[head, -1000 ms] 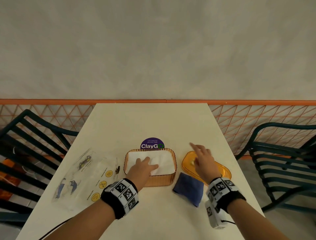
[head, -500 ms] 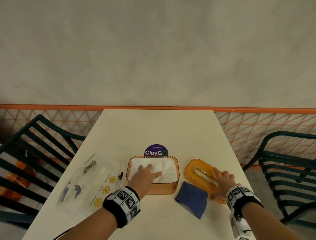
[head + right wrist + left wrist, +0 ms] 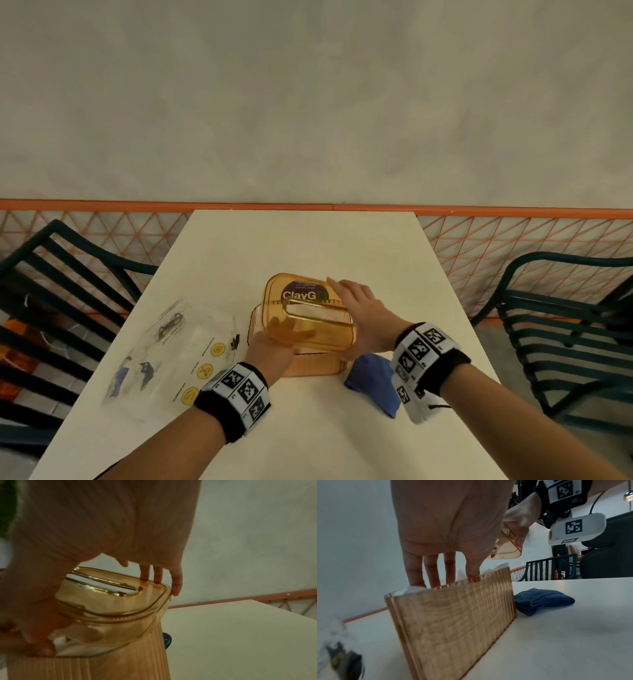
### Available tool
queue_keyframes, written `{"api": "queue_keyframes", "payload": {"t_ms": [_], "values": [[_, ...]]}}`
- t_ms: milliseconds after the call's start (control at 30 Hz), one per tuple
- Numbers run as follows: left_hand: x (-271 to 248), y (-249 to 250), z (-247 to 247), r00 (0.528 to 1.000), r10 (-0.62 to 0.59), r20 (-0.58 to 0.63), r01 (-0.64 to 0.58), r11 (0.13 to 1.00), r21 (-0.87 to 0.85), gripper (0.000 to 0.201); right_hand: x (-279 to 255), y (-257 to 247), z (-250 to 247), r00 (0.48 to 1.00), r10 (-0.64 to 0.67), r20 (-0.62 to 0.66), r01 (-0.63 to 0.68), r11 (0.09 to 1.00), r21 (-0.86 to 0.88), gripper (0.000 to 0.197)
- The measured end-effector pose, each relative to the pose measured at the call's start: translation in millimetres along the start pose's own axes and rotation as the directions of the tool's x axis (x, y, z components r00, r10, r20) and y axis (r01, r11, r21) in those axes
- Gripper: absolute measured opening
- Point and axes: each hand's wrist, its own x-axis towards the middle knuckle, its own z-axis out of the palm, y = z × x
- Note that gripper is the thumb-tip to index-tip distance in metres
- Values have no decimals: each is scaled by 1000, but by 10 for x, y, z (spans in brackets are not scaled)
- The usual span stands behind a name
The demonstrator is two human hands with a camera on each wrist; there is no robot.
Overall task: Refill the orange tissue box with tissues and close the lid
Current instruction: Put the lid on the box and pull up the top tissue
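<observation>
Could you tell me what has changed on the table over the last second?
The right hand took hold of the orange lid, which lay on the table right of the box, and carried it left; it now hangs over the orange box, not yet seated. The left hand stayed with its fingers pressing the tissues. The blue cloth and clear plastic wrapper stayed put.

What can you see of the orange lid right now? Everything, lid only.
The lid is see-through amber plastic, a rounded rectangle with a raised rim and a long dispensing slot edged in a shiny gold-looking trim. It is not seated: it hangs tilted just above the open ribbed tissue box. The right hand grips it, fingers over the top and far edge, thumb at the near edge. The left hand, seen through the lid, presses on the tissues beneath.
</observation>
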Motion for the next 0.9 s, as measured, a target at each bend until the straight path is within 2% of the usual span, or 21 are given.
{"api": "queue_keyframes", "payload": {"t_ms": [33, 100, 133, 167, 200, 233, 300, 400, 467, 500, 600, 633, 700, 767, 800, 900], "values": [[-26, -34, 17, 996, -43, -84, 31, 990, -139, 12, 49, -46, 31, 1000, -6, 20, 6, 1000, -15, 127], [-73, -37, 0, 986, -92, -141, 42, 946, -323, 14, 133, -82, 81, 998, 9, 55, -8, 1000, -7, 127], [-93, -38, -20, 984, -127, -126, 82, 948, -307, 8, 166, -87, 94, 997, 17, 71, -17, 1000, -2, 127], [-109, -70, -49, 985, -109, -133, 85, 981, -172, 4, 195, -87, 106, 996, 22, 87, -21, 1000, -8, 127], [-110, -138, -50, 983, -81, -163, 68, 994, -84, 6, 218, -91, 115, 995, 22, 101, -20, 999, -25, 126], [-104, -237, -17, 974, -2, -227, 10, 999, 33, 9, 242, -97, 124, 993, 20, 112, -15, 999, -44, 126], [-115, -350, 2, 973, 41, -228, -34, 999, 34, 18, 288, -112, 134, 992, 16, 128, -6, 997, -78, 127], [-137, -484, 39, 968, 22, -249, -11, 999, 45, 26, 372, -122, 134, 987, 39, 154, -20, 992, -124, 127], [-154, -580, 42, 979, 3, -202, 12, 997, 74, 31, 414, -136, 136, 984, 59, 168, -31, 986, -162, 126], [-161, -625, 57, 982, -2, -188, 17, 997, 76, 38, 431, -145, 141, 983, 63, 171, -31, 982, -185, 126], [-177, -687, 72, 992, -55, -112, 64, 995, 75, 79, 462, -164, 158, 981, 70, 183, -25, 971, -236, 126], [-184, -708, 88, 993, -74, -91, 80, 995, 58, 84, 471, -163, 164, 980, 75, 186, -27, 968, -248, 126], [-197, -733, 107, 993, -78, -91, 68, 992, -108, 69, 486, -167, 170, 978, 83, 191, -30, 964, -263, 127], [-228, -745, 117, 991, -66, -119, 21, 939, -344, 41, 505, -187, 171, 975, 85, 203, -29, 964, -264, 127], [-233, -755, 136, 989, -61, -133, 0, 909, -418, 35, 513, -201, 169, 974, 84, 211, -26, 964, -263, 127], [-258, -771, 156, 975, -117, -190, 14, 883, -470, 38, 532, -233, 162, 972, 81, 220, -20, 963, -269, 128]]}}
